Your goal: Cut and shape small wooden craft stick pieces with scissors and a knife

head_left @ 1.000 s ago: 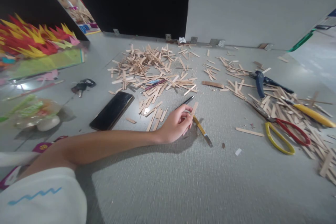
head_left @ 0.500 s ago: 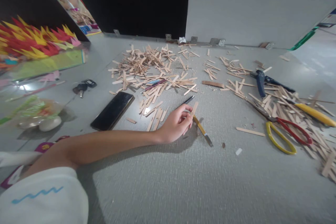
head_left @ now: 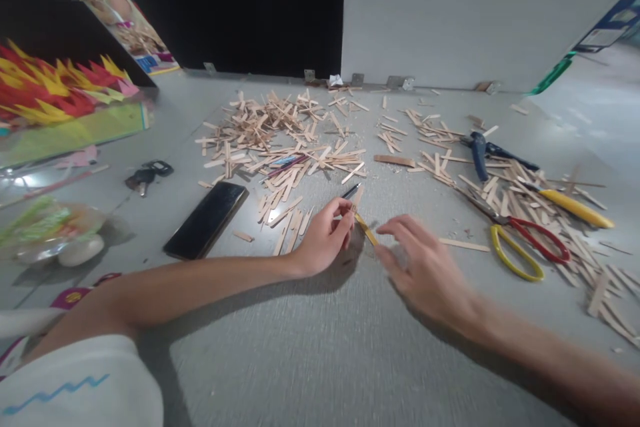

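Note:
My left hand [head_left: 323, 239] rests on the grey floor, its fingers pinched on a short wooden stick [head_left: 356, 199] held upright. A black pen [head_left: 351, 190] lies just behind that hand. My right hand [head_left: 425, 267] hovers over a yellow-handled craft knife [head_left: 366, 229] lying on the floor between both hands. Its fingers are spread and slightly curled, and they hold nothing. The knife's blade end is hidden under the right hand.
A big pile of wooden sticks [head_left: 280, 133] lies ahead, more sticks [head_left: 530, 193] at right with red-and-yellow scissors [head_left: 520, 247], blue pliers [head_left: 480, 150] and a yellow tool [head_left: 575, 207]. A black phone [head_left: 207, 219], keys [head_left: 145, 175] and coloured paper [head_left: 60, 90] lie left.
My right hand has come into view from the right and reached over the craft knife. The left hand has kept its hold on the stick; the view shifted slightly.

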Available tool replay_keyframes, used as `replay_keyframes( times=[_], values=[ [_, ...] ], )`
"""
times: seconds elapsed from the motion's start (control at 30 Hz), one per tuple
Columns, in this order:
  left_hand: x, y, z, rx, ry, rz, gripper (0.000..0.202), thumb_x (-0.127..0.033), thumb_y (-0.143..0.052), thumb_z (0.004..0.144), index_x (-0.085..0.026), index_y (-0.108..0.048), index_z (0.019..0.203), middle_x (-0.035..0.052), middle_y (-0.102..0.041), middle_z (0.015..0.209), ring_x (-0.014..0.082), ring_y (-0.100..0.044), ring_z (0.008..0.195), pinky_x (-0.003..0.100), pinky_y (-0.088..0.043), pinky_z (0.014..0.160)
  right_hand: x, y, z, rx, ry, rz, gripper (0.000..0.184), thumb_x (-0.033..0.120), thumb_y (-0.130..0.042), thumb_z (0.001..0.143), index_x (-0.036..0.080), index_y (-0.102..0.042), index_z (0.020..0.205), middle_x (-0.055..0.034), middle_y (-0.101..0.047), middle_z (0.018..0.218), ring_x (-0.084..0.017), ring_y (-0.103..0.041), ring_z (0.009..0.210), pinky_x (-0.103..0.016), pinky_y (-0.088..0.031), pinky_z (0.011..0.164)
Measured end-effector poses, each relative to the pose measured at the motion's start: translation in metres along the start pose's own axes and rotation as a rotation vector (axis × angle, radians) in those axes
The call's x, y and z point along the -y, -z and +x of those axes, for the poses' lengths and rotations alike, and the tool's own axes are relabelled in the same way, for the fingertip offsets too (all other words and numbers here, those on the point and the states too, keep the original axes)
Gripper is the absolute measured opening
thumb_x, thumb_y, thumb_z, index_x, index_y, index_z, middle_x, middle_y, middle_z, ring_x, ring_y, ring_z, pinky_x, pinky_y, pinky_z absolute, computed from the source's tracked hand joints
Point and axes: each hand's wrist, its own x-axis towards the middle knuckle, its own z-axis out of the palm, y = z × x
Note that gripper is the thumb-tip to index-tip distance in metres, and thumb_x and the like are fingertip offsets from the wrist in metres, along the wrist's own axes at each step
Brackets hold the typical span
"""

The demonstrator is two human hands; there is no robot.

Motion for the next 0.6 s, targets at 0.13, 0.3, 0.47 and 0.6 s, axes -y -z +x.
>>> replay_keyframes(
  times=[0.13, 0.3, 0.47, 0.6],
  values=[
    [0.001, 0.002, -0.002, -0.011, -0.008, 0.043, 0.032, -0.053, -0.055, 0.105, -0.022, -0.052, 0.101, -0.005, -0.05, 0.075, 0.0104, -0.05, 0.055, 0.022, -0.038, 0.05, -0.005, -0.009, 0.001, 0.112, -0.011, -0.142, 0.018, 0.009, -0.049, 0.105, 0.017, -0.064, 0.104, -0.0132, -0.071, 0.094, -0.029, -0.071, 0.085, -0.039, -0.061, 0.07],
    [-0.001, 0.002, -0.002, 0.045, 0.013, 0.074, 0.031, -0.052, -0.05, 0.106, -0.022, -0.05, 0.099, -0.0042, -0.051, 0.075, 0.0104, -0.045, 0.055, 0.022, -0.036, 0.051, -0.024, 0.003, -0.012, 0.044, -0.149, -0.197, 0.029, 0.001, -0.037, 0.1, 0.023, -0.054, 0.091, -0.0025, -0.063, 0.069, -0.018, -0.056, 0.048, -0.028, -0.037, 0.044],
    [-0.015, 0.011, 0.006, 0.338, 0.12, 0.145, 0.026, -0.041, -0.061, 0.102, -0.021, -0.058, 0.086, -0.0057, -0.053, 0.056, 0.0104, -0.046, 0.047, 0.02, -0.036, 0.048, -0.039, 0.012, -0.03, -0.137, -0.088, -0.22, 0.022, 0.017, -0.04, 0.113, 0.016, -0.061, 0.119, -0.0027, -0.07, 0.069, -0.021, -0.068, 0.055, -0.029, -0.045, 0.05],
    [-0.025, 0.02, 0.012, 0.51, 0.227, 0.201, 0.031, -0.034, -0.061, 0.101, -0.018, -0.064, 0.075, -0.0024, -0.059, 0.054, 0.0095, -0.048, 0.037, 0.02, -0.034, 0.04, -0.043, 0.019, -0.038, -0.102, 0.3, -0.274, 0.03, 0.006, -0.046, 0.111, 0.01, -0.064, 0.135, -0.0043, -0.074, 0.079, -0.018, -0.07, 0.063, -0.027, -0.051, 0.056]
  ],
)
